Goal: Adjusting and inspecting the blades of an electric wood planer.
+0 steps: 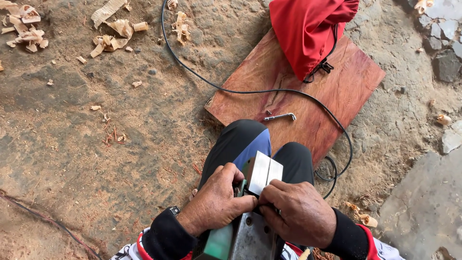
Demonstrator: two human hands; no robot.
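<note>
An electric hand planer [255,202] with a green body and bare metal sole lies upside down on my lap, sole up. My left hand [219,200] grips its left side, fingers curled by the middle of the sole. My right hand [298,212] presses on the right side of that same spot, fingertips meeting the left hand's. What the fingers pinch there is hidden. A small bent metal wrench [280,116] lies on the reddish wooden board [346,91] ahead of my knees.
A red cloth bag [308,29] rests on the board's far end. A black power cable [202,77] curves across the sandy ground and over the board. Wood shavings [113,33] lie at the top left. Stone slabs [428,202] sit at right.
</note>
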